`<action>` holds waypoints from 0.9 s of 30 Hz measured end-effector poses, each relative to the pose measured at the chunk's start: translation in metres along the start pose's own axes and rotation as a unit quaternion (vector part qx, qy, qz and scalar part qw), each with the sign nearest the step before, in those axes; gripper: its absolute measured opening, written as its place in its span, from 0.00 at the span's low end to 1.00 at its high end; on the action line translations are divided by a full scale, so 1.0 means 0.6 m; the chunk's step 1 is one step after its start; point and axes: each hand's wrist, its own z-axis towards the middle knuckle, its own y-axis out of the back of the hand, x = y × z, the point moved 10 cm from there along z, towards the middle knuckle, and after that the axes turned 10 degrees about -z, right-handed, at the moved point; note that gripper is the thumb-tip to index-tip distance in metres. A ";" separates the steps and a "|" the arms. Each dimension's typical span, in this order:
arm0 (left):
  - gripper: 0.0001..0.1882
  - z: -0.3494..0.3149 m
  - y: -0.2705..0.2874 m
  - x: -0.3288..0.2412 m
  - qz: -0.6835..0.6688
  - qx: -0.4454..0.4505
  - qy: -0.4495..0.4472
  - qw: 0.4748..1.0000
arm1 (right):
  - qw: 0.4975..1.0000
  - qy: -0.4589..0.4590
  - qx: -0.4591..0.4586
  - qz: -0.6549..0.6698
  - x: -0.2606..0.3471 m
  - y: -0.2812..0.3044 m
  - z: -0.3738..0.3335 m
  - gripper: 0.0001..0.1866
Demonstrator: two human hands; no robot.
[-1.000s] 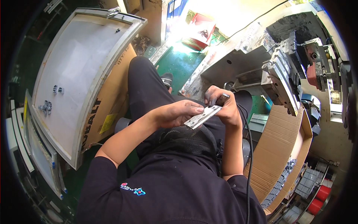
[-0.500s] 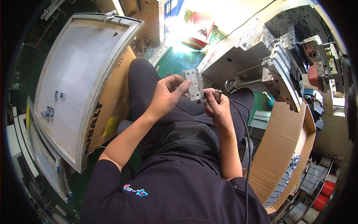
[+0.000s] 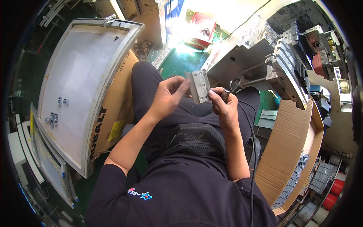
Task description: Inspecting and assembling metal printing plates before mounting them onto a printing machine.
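Since the earlier frames, both hands have been lifting the grey metal plate [image 3: 199,86] off the lap and turning it from nearly flat to upright, so that its drilled face is now tilting toward the wearer, seemingly for inspection. Nearest the camera, the left hand [image 3: 166,96] is closing its fingers [image 3: 184,86] on the plate's left edge, thumb on one face and fingertips curling round the other, which is keeping the holes uncovered. The right hand [image 3: 224,108] is pinching the lower right corner while also gripping a small dark tool [image 3: 225,94] against the palm; a black cable [image 3: 250,140] is trailing from that side down past the forearm. The plate is hanging above the knees, clear of the dark trousers, touching nothing but the two hands. To the left, a large white framed panel [image 3: 72,87] is lying on flattened brown cardboard [image 3: 113,113], with small silvery fittings [image 3: 53,118] resting loose on it within reach. To the right, an open cardboard box [image 3: 291,151] is showing a row of similar grey parts along its far edge. Beyond the knees, a grey metal machine [image 3: 287,64] is standing over the green floor [image 3: 181,60].
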 end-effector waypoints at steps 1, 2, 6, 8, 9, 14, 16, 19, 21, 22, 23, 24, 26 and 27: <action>0.12 0.000 -0.002 -0.001 0.000 0.001 0.000 1.000 | 1.000 -0.010 0.002 0.024 -0.003 0.001 0.000 0.07; 0.12 0.000 -0.003 -0.004 0.008 0.000 -0.001 1.000 | 1.000 -0.003 -0.009 0.029 0.000 0.002 -0.001 0.07; 0.12 0.000 0.001 -0.004 0.026 -0.013 0.005 1.000 | 1.000 0.011 -0.003 0.009 0.006 0.000 0.000 0.07; 0.12 -0.001 0.003 -0.001 0.024 -0.018 0.011 0.999 | 0.999 0.041 -0.012 -0.014 0.018 -0.002 -0.002 0.07; 0.12 -0.001 0.005 0.001 0.022 -0.023 0.017 0.999 | 0.999 0.041 -0.012 -0.014 0.019 -0.003 -0.003 0.07; 0.12 -0.001 -0.002 -0.005 0.001 -0.011 0.016 1.000 | 0.997 0.052 0.012 -0.056 0.023 -0.009 -0.004 0.08; 0.12 -0.001 -0.005 -0.005 -0.003 -0.006 0.014 1.000 | 0.997 0.051 0.012 -0.058 0.024 -0.007 -0.005 0.08; 0.12 -0.001 -0.002 -0.004 -0.011 -0.005 0.008 1.000 | 0.996 0.048 0.014 -0.070 0.022 -0.005 -0.004 0.07; 0.12 -0.001 -0.004 -0.004 -0.020 -0.001 0.012 1.000 | 0.996 0.046 0.017 -0.074 0.022 -0.007 -0.004 0.07; 0.12 -0.001 -0.004 -0.003 -0.019 0.000 0.013 1.000 | 0.996 0.050 0.015 -0.068 0.026 -0.007 -0.004 0.07; 0.12 0.000 -0.004 -0.001 -0.012 0.002 0.016 1.000 | 0.996 0.054 0.012 -0.063 0.029 -0.007 -0.005 0.07; 0.11 0.000 -0.004 0.000 -0.004 0.003 0.018 1.000 | 0.997 0.054 0.012 -0.062 0.028 -0.006 -0.004 0.07; 0.11 0.000 -0.007 -0.005 -0.003 0.006 0.019 1.000 | 0.996 0.056 0.015 -0.074 0.026 -0.004 -0.004 0.07; 0.11 -0.001 -0.009 -0.007 -0.004 0.008 0.019 1.000 | 0.996 0.056 0.014 -0.073 0.025 -0.004 -0.004 0.07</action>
